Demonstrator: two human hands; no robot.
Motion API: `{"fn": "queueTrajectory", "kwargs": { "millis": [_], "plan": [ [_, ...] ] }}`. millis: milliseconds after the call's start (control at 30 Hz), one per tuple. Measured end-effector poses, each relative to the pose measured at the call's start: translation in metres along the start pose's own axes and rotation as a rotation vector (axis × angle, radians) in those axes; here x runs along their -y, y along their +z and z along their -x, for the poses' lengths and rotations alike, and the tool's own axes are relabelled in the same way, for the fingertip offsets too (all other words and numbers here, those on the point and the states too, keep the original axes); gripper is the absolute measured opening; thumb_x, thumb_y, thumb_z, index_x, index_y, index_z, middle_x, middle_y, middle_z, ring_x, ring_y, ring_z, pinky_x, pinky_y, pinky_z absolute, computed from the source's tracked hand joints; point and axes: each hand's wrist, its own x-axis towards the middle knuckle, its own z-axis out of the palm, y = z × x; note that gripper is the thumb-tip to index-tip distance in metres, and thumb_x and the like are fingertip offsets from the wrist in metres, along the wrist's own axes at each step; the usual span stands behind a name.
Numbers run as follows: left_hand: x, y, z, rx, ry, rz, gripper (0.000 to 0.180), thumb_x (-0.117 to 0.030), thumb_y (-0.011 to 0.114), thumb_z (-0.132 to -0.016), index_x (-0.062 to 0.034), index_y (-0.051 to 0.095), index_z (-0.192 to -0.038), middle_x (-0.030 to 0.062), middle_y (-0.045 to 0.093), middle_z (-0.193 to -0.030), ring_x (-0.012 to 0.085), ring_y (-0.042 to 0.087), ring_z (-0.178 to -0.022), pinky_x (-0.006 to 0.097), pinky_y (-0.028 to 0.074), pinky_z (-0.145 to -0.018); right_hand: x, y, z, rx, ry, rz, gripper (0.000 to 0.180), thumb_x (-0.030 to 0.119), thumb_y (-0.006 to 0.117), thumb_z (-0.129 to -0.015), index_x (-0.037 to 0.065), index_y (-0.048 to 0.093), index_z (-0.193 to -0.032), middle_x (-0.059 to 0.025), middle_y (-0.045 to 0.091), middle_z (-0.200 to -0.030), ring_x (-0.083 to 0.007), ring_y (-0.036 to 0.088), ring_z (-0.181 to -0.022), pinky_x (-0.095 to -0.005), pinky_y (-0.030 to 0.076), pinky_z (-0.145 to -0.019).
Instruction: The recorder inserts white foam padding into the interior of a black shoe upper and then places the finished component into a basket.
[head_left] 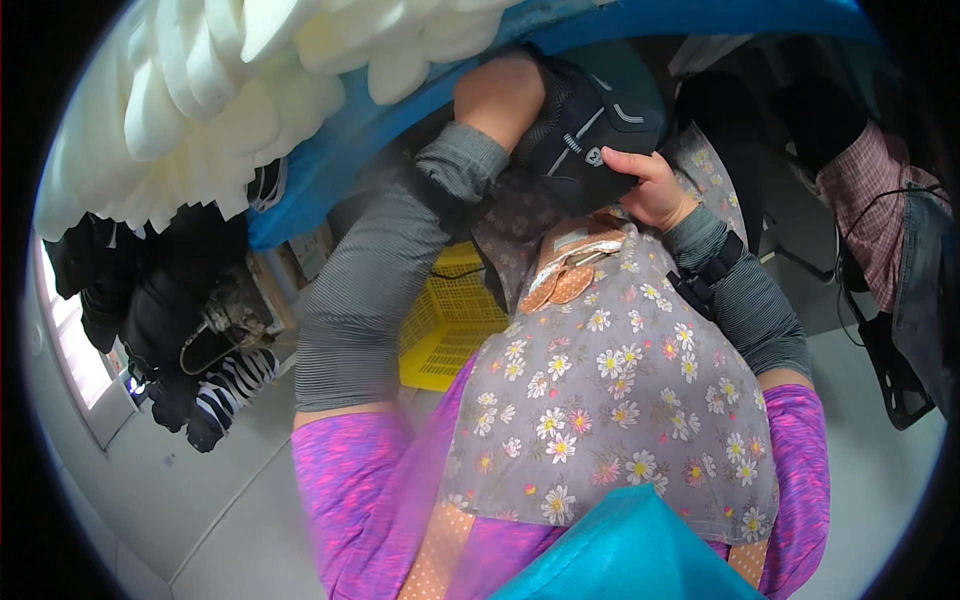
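Above my lap is a black mesh-and-fabric piece (585,135) with white curved lines and a small pale emblem; its exact kind does not show. My right hand (655,185) grips its near right edge, thumb lying on top beside the emblem and the other fingers out of sight beneath. On the other side, my left hand (500,98) reaches to the piece with a bent wrist. Its fingers are hidden by the dark fabric, so I cannot tell whether they are inside or behind it. Grey striped sleeve covers (375,290) wrap both forearms, and a flowered grey apron (600,400) covers my lap.
Many white foam shapes (190,110) are crowded at the upper left, beside a blue-covered edge (320,165). Below stands a yellow plastic basket (450,320). Dark items and a striped black-and-white piece (235,395) lie left. A person's checked red sleeve (870,210) shows at right.
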Motion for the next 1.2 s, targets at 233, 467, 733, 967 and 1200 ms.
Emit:
{"fn": "queueTrajectory", "kwargs": {
  "millis": [233, 467, 733, 967, 1200],
  "plan": [
    [0.004, 0.024, -0.012, -0.054, 0.134, 0.025, 0.019, -0.011, 0.053, -0.084, -0.0052, 0.071, -0.087, 0.018, 0.07, -0.088, 0.0358, 0.068, -0.081, 0.047, 0.055, -0.069, -0.004, 0.003, 0.0, 0.04, -0.004, -0.059, 0.024, 0.012, 0.058, -0.095, -0.002, 0.066, -0.113, -0.0106, 0.069, -0.111, -0.0211, 0.065, -0.103, -0.0347, 0.05, -0.094],
    [0.0, 0.008, -0.013, 0.023, -0.057, 0.112, 0.025, -0.016, 0.048, -0.087, -0.0058, 0.071, -0.088, 0.0182, 0.07, -0.091, 0.0375, 0.067, -0.084, 0.048, 0.054, -0.073, -0.003, 0.006, -0.003, -0.043, -0.057, 0.0, 0.023, 0.009, 0.06, -0.091, 0.0, 0.067, -0.111, -0.0091, 0.07, -0.109, -0.0204, 0.065, -0.101, -0.0343, 0.049, -0.094],
    [0.0, 0.006, -0.014, 0.041, -0.047, 0.107, 0.025, -0.017, 0.048, -0.089, -0.0048, 0.069, -0.091, 0.0172, 0.07, -0.093, 0.0376, 0.067, -0.086, 0.047, 0.054, -0.074, 0.003, 0.018, -0.002, -0.066, -0.061, -0.008, 0.023, 0.01, 0.059, -0.091, -0.001, 0.067, -0.11, -0.0091, 0.07, -0.109, -0.0199, 0.066, -0.1, -0.0337, 0.05, -0.092],
    [0.006, 0.029, -0.024, -0.02, 0.15, 0.059, 0.017, -0.011, 0.054, -0.087, -0.0033, 0.068, -0.091, 0.0172, 0.068, -0.095, 0.0358, 0.066, -0.089, 0.045, 0.055, -0.076, -0.001, 0.008, -0.002, 0.004, -0.06, 0.03, 0.025, 0.012, 0.06, -0.092, -0.001, 0.067, -0.112, -0.0087, 0.07, -0.11, -0.0192, 0.066, -0.101, -0.0327, 0.051, -0.091],
    [0.01, 0.028, -0.016, -0.066, 0.018, 0.097, 0.02, -0.015, 0.051, -0.089, -0.0048, 0.067, -0.094, 0.0183, 0.068, -0.096, 0.0364, 0.065, -0.091, 0.047, 0.054, -0.076, 0.003, 0.008, -0.006, 0.004, -0.056, 0.022, 0.023, 0.01, 0.06, -0.091, 0.0, 0.068, -0.109, -0.0075, 0.07, -0.107, -0.0185, 0.066, -0.099, -0.0323, 0.051, -0.09]
  ]
}}
